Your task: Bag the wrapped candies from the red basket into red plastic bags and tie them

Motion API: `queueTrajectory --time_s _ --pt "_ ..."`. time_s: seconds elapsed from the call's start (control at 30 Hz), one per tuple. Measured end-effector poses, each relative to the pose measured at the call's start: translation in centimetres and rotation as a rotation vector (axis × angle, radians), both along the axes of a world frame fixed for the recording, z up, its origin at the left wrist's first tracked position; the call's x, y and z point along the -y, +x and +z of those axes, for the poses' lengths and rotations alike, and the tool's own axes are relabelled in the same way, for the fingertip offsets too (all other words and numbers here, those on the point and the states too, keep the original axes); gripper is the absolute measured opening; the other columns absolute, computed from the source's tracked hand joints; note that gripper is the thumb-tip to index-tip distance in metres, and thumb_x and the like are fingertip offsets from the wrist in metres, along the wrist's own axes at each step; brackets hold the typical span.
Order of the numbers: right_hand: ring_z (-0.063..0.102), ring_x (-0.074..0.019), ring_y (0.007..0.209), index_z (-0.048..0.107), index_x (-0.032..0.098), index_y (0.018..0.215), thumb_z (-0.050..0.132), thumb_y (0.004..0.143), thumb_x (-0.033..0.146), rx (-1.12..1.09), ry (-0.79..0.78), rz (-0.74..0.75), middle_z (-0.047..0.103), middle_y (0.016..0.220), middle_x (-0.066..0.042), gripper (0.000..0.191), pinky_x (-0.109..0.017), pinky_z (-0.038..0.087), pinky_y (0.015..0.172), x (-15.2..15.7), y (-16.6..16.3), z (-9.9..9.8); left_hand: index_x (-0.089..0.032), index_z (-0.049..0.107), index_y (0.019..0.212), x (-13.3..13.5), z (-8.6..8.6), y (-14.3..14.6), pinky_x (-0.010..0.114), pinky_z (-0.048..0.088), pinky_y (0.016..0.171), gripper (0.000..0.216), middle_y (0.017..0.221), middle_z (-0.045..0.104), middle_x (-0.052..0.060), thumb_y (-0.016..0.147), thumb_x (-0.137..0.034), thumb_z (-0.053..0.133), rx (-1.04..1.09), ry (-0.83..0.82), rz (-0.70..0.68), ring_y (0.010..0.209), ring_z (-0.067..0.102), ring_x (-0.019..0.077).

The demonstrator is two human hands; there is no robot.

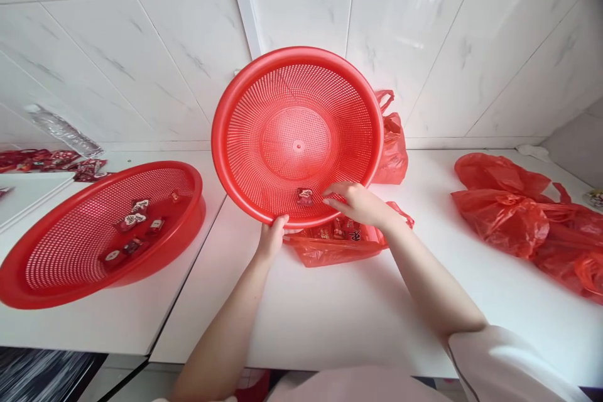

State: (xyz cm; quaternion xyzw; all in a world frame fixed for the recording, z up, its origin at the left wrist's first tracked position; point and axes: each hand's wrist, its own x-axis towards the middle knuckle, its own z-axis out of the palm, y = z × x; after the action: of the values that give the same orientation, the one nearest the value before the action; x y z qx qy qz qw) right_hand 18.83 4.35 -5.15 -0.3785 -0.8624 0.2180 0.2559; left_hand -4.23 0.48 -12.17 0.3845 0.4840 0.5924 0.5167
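A round red plastic colander [298, 114] is tipped up toward me over the counter. My left hand [272, 237] grips its lower rim, with the thumb on top. One small dark red wrapped packet [305, 196] lies inside near the lower edge. My right hand [353, 202] reaches over the rim just right of that packet, fingers loosely apart and apparently holding nothing. Below the rim, a red plastic bag [325, 254] lies open with several red packets [346, 229] in it, partly hidden by the colander and my right hand.
To the left stands another red colander [160, 264] holding several packets [134, 220]. Behind it are a clear plastic bottle [63, 129] and more red packets [51, 160]. A red bag [392, 147] stands by the tiled wall; further red bags [513, 213] lie at right.
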Motion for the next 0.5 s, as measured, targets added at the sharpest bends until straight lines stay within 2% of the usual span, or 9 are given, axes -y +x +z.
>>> queueTrajectory --time_s 0.1,0.17,0.3,0.4,0.5 --pt "0.053 -0.0259 0.124 0.053 0.019 0.135 0.05 0.095 0.036 0.056 0.077 0.026 0.055 0.138 -0.013 0.043 -0.044 0.043 0.103 -0.3 -1.3 -1.6 -0.017 0.061 0.101 0.4 -0.1 0.3 0.038 0.061 0.066 0.032 0.098 0.066 0.005 0.073 -0.031 0.063 -0.005 -0.037 -0.077 0.088 0.068 0.0256" --pt "0.051 -0.0286 0.127 0.049 0.019 0.139 0.052 0.094 0.04 0.131 0.05 0.064 0.051 0.142 -0.014 0.05 -0.048 0.041 0.105 -0.6 -1.9 -2.4 -0.018 0.061 0.102 0.5 -0.2 0.4 0.039 0.061 0.066 0.031 0.1 0.067 0.005 0.074 -0.031 0.062 0.0 -0.046 -0.109 0.088 0.068 0.0259" --pt "0.065 -0.0215 0.102 0.062 0.021 0.12 0.05 0.095 0.03 0.093 -0.044 0.167 0.069 0.113 -0.007 0.03 -0.036 0.05 0.092 -0.5 -1.6 -1.9 -0.02 0.059 0.105 0.3 -0.2 0.2 0.037 0.061 0.067 0.033 0.101 0.066 0.004 0.073 -0.03 0.063 0.01 -0.021 -0.061 0.091 0.068 0.0251" --pt "0.067 -0.0165 0.087 0.063 0.022 0.11 0.051 0.093 0.025 -0.005 -0.112 0.165 0.071 0.101 -0.003 0.021 -0.029 0.051 0.08 0.1 -0.4 -0.2 -0.019 0.058 0.106 -0.3 -0.2 -0.4 0.037 0.061 0.068 0.037 0.101 0.064 0.004 0.07 -0.028 0.064 0.035 0.026 0.029 0.09 0.067 0.0238" --pt "0.066 -0.0163 0.077 0.062 0.022 0.107 0.055 0.091 0.027 0.023 -0.156 0.129 0.071 0.089 -0.002 0.018 -0.028 0.051 0.072 0.5 0.9 1.1 -0.02 0.056 0.108 -0.8 0.0 -1.0 0.038 0.062 0.068 0.041 0.105 0.063 0.004 0.069 -0.028 0.064 0.036 0.051 0.098 0.09 0.067 0.0231"
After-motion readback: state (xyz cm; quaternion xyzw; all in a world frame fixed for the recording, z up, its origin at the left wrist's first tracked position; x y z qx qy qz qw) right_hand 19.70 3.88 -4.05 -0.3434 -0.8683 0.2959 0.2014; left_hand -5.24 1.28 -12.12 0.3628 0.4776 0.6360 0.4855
